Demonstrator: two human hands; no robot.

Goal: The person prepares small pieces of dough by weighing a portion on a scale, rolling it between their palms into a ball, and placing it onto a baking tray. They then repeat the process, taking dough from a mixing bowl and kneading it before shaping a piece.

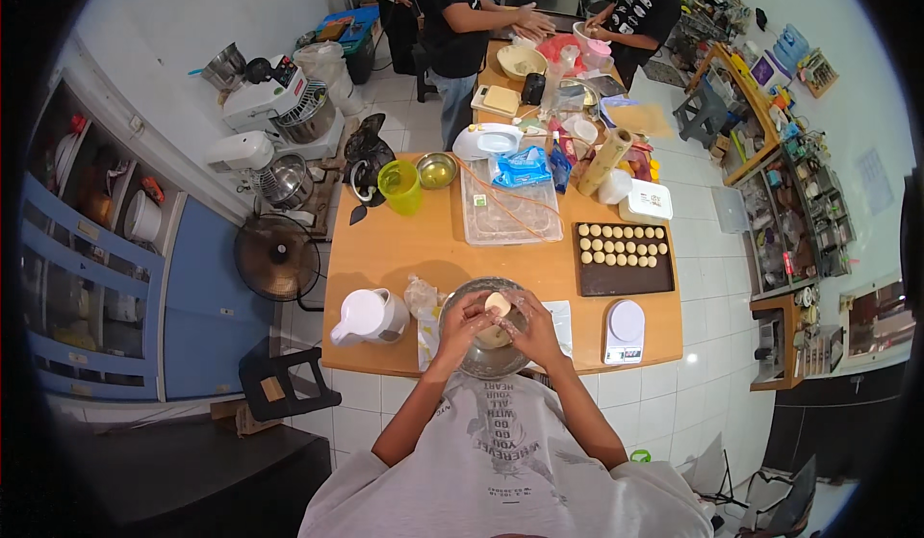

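Observation:
A small pale round piece of dough (498,303) is held between my left hand (465,319) and my right hand (526,321), fingers of both around it and dusted with pale residue. Beneath them is a steel bowl (481,364), with more pale material in it, partly hidden by my hands. Left of the bowl stand a crumpled clear bag (421,295) and a white pitcher (371,319). A white digital scale (624,334) is to the right. Behind it, a dark tray (626,286) carries several rows of pale round dough pieces.
The wooden table (385,249) also carries a clear container (510,220), a green jug (398,187), tubs and packets. Three people (448,18) stand around its far end, two handling bowls or dough. A fan (276,249) and mixers (289,115) are left; crowded shelves (799,220) are right.

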